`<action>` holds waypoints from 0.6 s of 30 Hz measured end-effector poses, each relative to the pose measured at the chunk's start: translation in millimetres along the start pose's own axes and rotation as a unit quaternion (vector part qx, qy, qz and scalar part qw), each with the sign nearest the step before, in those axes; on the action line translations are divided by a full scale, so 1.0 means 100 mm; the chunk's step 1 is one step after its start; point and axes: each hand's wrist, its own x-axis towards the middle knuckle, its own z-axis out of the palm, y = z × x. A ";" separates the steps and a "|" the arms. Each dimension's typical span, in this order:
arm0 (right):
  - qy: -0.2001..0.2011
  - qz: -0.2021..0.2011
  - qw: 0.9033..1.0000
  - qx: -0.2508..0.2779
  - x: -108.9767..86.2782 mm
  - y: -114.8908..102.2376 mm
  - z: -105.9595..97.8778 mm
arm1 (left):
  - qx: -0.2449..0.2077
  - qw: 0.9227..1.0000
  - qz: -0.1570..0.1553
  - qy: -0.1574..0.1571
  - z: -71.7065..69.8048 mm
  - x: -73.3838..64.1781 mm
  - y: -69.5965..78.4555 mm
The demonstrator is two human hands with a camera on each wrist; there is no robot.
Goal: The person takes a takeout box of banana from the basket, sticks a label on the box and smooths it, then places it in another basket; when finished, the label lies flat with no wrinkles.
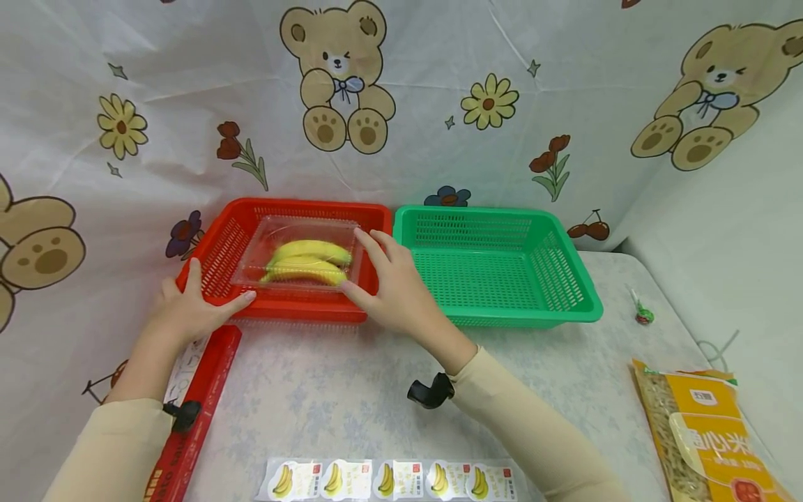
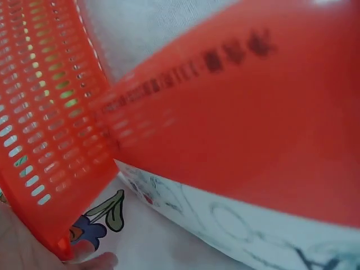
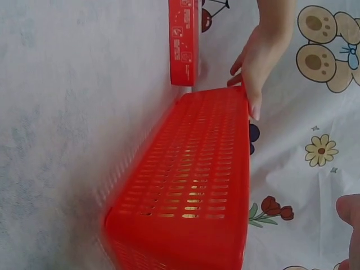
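A clear plastic container [image 1: 301,226] with yellow bananas [image 1: 307,261] inside sits in the red basket [image 1: 314,310]. My left hand [image 1: 182,307] rests at the basket's near left corner, its thumb and index finger spread across the rim; in the right wrist view that left hand [image 3: 261,62] touches the corner. My right hand [image 1: 398,286] is over the basket's right side. Its thumb and fingers are spread, with the tips at the container's right edge; whether they press on it I cannot tell.
A green basket [image 1: 495,322] stands to the right. Below my left hand lies a red box [image 1: 210,383]. Banana stickers [image 1: 385,481] line the front. At the right are a lollipop [image 1: 643,314] and a yellow food bag [image 1: 709,432]. A bear-print cloth [image 1: 426,42] hangs behind.
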 end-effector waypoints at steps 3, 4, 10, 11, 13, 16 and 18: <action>-0.011 0.010 1.000 0.001 0.09 -0.01 0.05 | -0.004 1.000 -0.003 -0.016 0.01 0.03 -0.02; -0.013 0.015 1.000 0.003 0.12 -0.01 0.07 | -0.006 1.000 -0.004 -0.019 0.01 0.04 -0.03; -0.022 0.038 0.999 0.026 0.30 0.01 0.25 | -0.009 1.000 -0.003 -0.025 0.02 0.06 -0.03; -0.023 0.043 0.998 0.030 0.33 0.01 0.28 | -0.011 1.000 -0.002 -0.024 0.03 0.06 -0.03; -0.029 0.055 0.997 0.039 0.39 0.00 0.35 | -0.014 1.000 -0.001 -0.022 0.02 0.06 -0.03; -0.040 0.076 0.995 0.050 0.48 -0.03 0.43 | -0.019 1.000 0.003 -0.018 0.02 0.05 -0.03; -0.045 0.088 0.994 0.055 0.53 -0.05 0.48 | -0.021 1.000 0.002 -0.016 0.01 0.03 -0.04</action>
